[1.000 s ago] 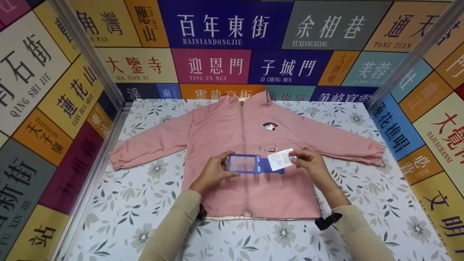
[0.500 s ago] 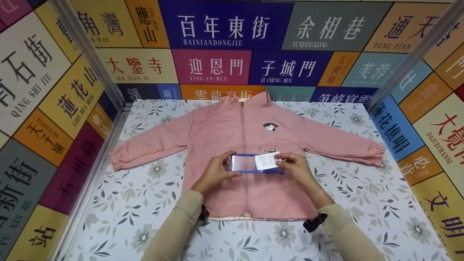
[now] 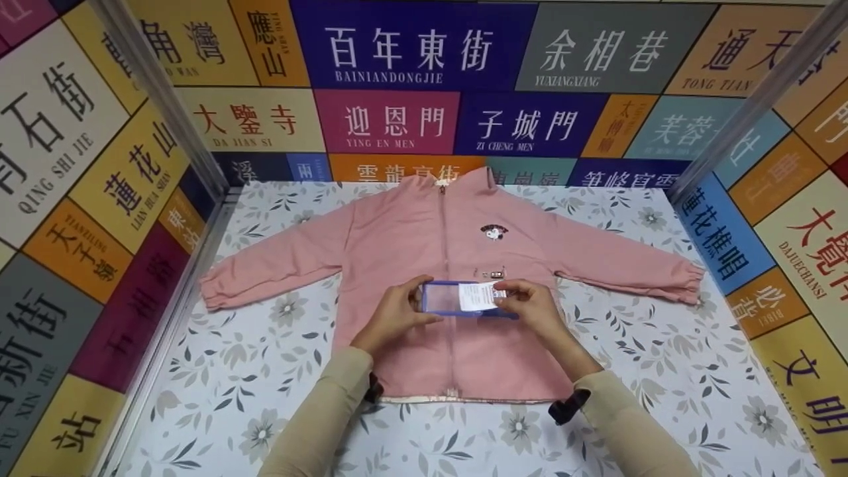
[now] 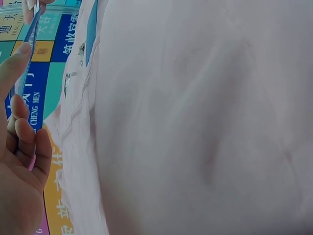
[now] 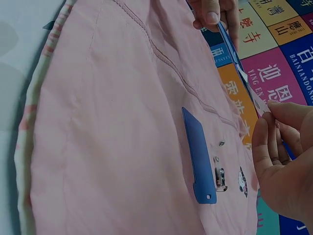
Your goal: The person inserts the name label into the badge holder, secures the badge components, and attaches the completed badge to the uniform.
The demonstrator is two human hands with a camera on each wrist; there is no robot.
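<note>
Above the lower front of a pink jacket (image 3: 391, 232), spread face up with both sleeves out on a desk (image 3: 662, 397) with a leaf-and-flower pattern, the person's two hands meet over a small holder. The left hand (image 3: 396, 311) grasps the left end of the clear, blue-rimmed holder (image 3: 440, 299), thumb on one side and fingers on the other; gripping only that end seems meant to steady it while its right end stays free. The right hand (image 3: 532, 306) pinches the white printed card (image 3: 476, 297) by its right edge, between thumb and fingertips, so the rest of the card is uncovered and overlaps the holder's right part in the head view. From the right wrist the card and holder show nearly edge-on and roughly in line, which looks like a way of matching one to the other; whether the card's tip is inside the holder or just against it I cannot tell.

Holder and card are both held up off the cloth, probably to give the fingers room around them. A separate blue panel (image 5: 199, 159) lies on the jacket beneath the hands, touched by neither, and just beside it rests a metal clip (image 5: 221, 179) with smaller metal bits (image 5: 221, 144) near it. The jacket, flat and zipped, appears to serve as their resting place.
</note>
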